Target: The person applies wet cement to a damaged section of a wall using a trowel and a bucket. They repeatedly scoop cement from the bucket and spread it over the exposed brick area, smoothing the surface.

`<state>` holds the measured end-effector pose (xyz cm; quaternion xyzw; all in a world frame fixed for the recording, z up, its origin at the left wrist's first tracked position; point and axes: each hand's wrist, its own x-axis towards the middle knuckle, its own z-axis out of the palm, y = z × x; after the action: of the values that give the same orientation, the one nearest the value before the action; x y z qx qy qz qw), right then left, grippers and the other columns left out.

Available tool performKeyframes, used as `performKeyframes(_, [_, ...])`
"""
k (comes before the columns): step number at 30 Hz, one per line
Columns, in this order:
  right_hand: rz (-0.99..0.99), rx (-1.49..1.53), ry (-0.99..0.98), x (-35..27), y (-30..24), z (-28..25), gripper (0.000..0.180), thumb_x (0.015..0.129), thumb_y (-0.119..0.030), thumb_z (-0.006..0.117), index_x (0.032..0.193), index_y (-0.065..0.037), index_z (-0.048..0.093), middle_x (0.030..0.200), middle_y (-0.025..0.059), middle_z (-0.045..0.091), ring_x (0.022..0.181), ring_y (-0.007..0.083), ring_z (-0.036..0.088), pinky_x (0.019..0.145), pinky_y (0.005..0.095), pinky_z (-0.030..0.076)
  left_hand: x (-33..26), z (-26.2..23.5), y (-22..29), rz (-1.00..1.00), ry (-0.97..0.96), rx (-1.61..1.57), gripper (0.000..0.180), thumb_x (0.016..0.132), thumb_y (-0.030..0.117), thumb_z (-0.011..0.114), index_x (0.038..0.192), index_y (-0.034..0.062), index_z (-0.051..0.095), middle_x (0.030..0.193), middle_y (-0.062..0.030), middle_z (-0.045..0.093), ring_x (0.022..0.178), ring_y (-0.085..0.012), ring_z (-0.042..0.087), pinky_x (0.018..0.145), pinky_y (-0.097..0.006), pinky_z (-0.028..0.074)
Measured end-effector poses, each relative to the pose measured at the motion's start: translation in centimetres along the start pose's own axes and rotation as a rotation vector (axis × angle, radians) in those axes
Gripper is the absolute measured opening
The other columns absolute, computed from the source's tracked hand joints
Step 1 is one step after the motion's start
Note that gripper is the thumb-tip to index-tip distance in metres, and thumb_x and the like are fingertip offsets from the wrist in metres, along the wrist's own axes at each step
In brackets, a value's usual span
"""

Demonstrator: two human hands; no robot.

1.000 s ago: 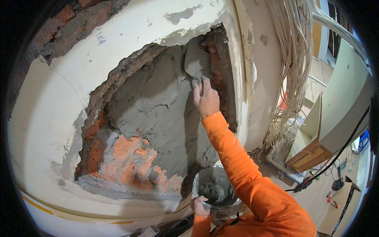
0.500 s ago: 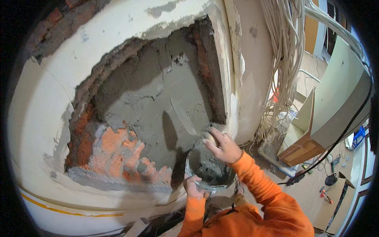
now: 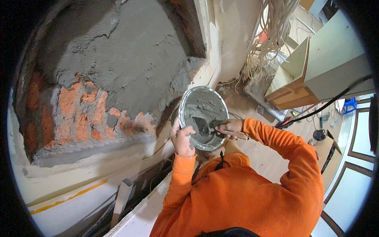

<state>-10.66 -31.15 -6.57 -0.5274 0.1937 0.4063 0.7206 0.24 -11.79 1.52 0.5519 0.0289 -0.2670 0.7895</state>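
- Step in hand, as I judge it: loading mortar [image 3: 205,104] from the bucket [image 3: 199,87] for plastering.
- Left hand [image 3: 183,138]: curled around the bucket's left rim, holding it.
- Right hand [image 3: 231,129]: closed at the bucket's right rim, around what seems a trowel, mostly hidden, dipping inside.
- Left of the bucket: exposed brick [image 3: 83,112], with grey render [image 3: 138,59] above it.
- The next move likely calls for lifting a full scoop level while the bucket stays steadied.

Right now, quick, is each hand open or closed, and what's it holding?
Left hand: closed on the left side of the bucket rim.
Right hand: closed around the trowel, its blade in the grey mortar.
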Motion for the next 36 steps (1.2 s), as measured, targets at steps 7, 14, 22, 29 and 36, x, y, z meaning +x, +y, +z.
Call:
performKeyframes(7, [-0.043,0.314,-0.291,2.3,0.0,4.4,0.036,0.098,-0.042,0.049,0.102,-0.008,0.056,0.06,-0.0011,0.044,0.036,0.0075,0.036,0.032,0.0235,0.032,-1.5,-2.7,0.1,-0.066,-0.084,0.062,0.059,0.065,-0.012,0.046,0.123,-0.0055,0.057,0.109,-0.0086,0.064,0.084,-0.013,0.061,0.067,-0.021,0.047])
performKeyframes(14, [-0.211,-0.082,-0.173,-1.0,0.2,3.1,0.04,0.095,-0.041,0.053,0.097,-0.002,0.061,0.062,0.0054,0.051,0.046,0.0187,0.051,0.041,0.0315,0.042,-3.5,-5.0,0.8,-0.073,-0.033,-0.068,0.06,0.064,-0.009,0.048,0.124,-0.0044,0.056,0.104,-0.0063,0.063,0.082,-0.0131,0.058,0.069,-0.021,0.045])
performKeyframes(22, [-0.365,-1.509,0.652,-2.9,-0.1,5.6,0.033,0.082,-0.029,0.058,0.105,-0.005,0.061,0.077,0.0194,0.063,0.069,0.0338,0.066,0.061,0.0432,0.054,-4.2,-7.1,-0.2,-0.023,-0.035,0.01,0.054,0.065,-0.008,0.049,0.118,-0.0042,0.06,0.098,-0.0036,0.064,0.075,-0.01,0.056,0.063,-0.019,0.044])
performKeyframes(29, [-0.479,-1.559,0.545,-0.8,0.8,11.1,0.039,0.072,-0.02,0.062,0.107,-0.002,0.063,0.072,0.0156,0.065,0.073,0.0327,0.067,0.063,0.0438,0.055,-4.9,-6.6,0.0,-0.048,-0.098,-0.045,0.057,0.065,-0.01,0.048,0.121,-0.0037,0.058,0.098,-0.0051,0.065,0.071,-0.0104,0.057,0.06,-0.02,0.045])
performKeyframes(36, [-0.631,-1.031,0.44,0.5,1.6,9.2,0.033,0.086,-0.035,0.061,0.102,-0.006,0.064,0.078,0.0203,0.064,0.076,0.0393,0.063,0.071,0.0486,0.049,-5.5,-11.1,-1.3,0.011,-0.046,0.038,0.061,0.063,-0.01,0.046,0.122,-0.0025,0.057,0.107,-0.0082,0.064,0.09,-0.0158,0.061,0.071,-0.024,0.049])
